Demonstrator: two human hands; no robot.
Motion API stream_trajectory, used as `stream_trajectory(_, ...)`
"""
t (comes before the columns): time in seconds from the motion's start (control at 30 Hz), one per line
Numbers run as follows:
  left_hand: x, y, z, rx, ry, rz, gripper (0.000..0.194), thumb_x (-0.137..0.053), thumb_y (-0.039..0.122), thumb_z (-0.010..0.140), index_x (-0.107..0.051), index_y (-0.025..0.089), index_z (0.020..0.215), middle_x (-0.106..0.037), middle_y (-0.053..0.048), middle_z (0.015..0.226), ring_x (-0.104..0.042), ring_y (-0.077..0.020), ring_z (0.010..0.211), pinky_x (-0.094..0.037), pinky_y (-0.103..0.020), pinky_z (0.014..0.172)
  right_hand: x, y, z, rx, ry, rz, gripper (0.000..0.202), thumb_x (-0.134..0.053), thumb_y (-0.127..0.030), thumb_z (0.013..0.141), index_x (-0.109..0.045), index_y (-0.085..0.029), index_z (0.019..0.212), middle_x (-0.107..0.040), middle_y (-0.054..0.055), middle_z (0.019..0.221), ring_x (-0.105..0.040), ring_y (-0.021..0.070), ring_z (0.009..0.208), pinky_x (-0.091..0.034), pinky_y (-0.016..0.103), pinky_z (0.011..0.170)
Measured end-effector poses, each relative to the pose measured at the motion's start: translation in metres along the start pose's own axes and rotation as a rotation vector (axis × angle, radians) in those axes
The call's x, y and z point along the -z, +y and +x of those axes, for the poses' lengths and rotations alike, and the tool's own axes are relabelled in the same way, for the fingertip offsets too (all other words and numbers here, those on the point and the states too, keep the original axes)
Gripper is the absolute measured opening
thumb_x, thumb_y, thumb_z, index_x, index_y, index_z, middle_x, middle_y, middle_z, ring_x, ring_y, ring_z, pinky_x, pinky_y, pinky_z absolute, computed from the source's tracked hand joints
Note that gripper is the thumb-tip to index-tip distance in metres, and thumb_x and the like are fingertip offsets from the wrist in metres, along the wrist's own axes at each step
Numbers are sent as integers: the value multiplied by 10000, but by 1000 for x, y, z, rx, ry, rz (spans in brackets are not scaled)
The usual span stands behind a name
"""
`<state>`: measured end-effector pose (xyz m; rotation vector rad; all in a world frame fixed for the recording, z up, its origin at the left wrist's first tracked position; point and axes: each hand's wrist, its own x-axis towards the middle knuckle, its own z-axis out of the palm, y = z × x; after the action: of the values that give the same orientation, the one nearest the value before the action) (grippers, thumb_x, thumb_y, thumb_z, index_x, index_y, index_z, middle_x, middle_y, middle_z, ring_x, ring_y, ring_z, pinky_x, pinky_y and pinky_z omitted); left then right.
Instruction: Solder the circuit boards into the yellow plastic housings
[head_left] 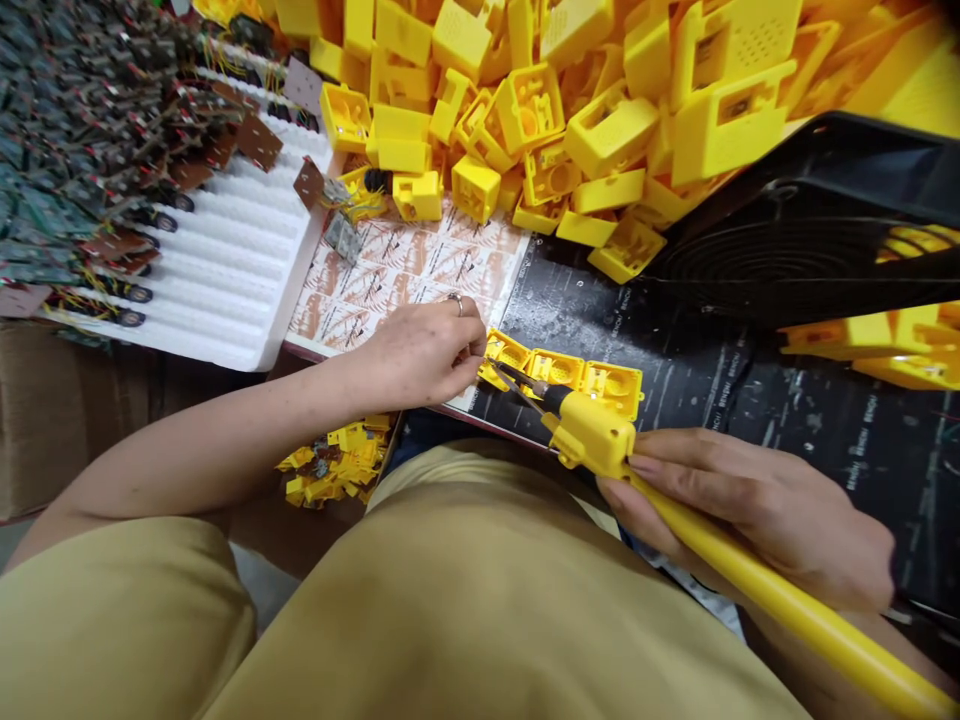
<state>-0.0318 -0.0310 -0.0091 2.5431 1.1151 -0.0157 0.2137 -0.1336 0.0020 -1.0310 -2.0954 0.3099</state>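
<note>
A short row of yellow plastic housings [556, 370] lies open side up near the bench's front edge. My left hand [431, 350], with a ring on one finger, is closed in a pinch at the left end of this row; what its fingertips hold is hidden. In my right hand [757, 510] is a yellow soldering iron [596, 435] with a long yellow handle and a black collar. Its thin metal tip points left, reaching over the leftmost housing close to my left fingertips. A second thin metal rod runs beside the tip.
Many loose yellow housings [532, 105] are heaped along the back. On the left, a white ridged foam tray [225, 270] carries piled circuit boards [90, 140] with wires. A black fan-like frame [795, 220] leans at the right. Below the bench is a pile of small yellow parts [337, 465].
</note>
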Motion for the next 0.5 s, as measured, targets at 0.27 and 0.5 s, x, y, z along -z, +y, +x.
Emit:
stream_trajectory(0.27,2,5,1,-44,-43,140,224,-497,215,925,-697,113,923,-696,-98,990,-655,-196,810,-477,-294,656,5,5,-2,175,-55,-72,169,-779,-166,833,-637,-163,924,-725,26,786,-708,112,718,-620,205,700)
stream_trajectory(0.5,5,4,4,-45,-80,129,196,-517,196,902,-698,120,892,-696,-89,977,-656,-195,827,-483,-287,677,29,12,-6,-28,-120,-116,29,-657,-252,930,-633,-267,923,-703,10,763,-665,129,548,-520,189,404)
